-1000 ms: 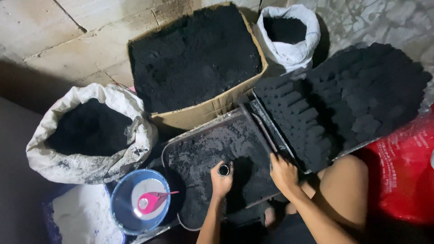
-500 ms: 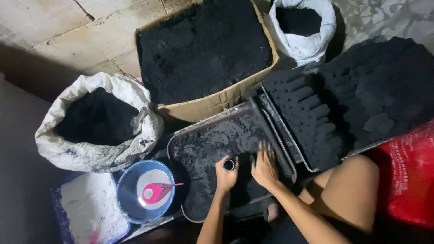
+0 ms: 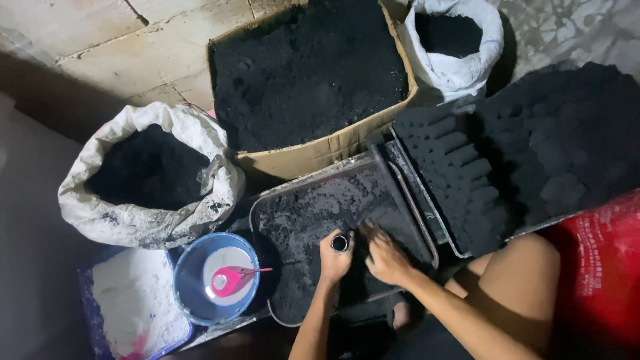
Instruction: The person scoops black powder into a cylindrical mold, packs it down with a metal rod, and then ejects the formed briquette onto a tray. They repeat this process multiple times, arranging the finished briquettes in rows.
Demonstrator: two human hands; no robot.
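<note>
My left hand (image 3: 333, 261) grips a short upright metal tube (image 3: 339, 243), its open end facing up, over a metal tray (image 3: 267, 204) spread with black powder. My right hand (image 3: 383, 257) rests right beside the tube, fingers bent and blackened, pressed into the powder on the tray. Both hands sit at the tray's near right part.
A cardboard box (image 3: 320, 152) of black powder stands behind the tray. A white sack (image 3: 133, 223) of black powder is at the left, another (image 3: 460, 73) at the back. Rows of black moulded pieces (image 3: 467, 180) fill a tray on the right. A blue bowl (image 3: 190, 293) holds a pink scoop (image 3: 228, 280).
My right hand has moved left from the edge of the right-hand tray onto the powder next to the tube. The left hand has kept its grip on the tube.
</note>
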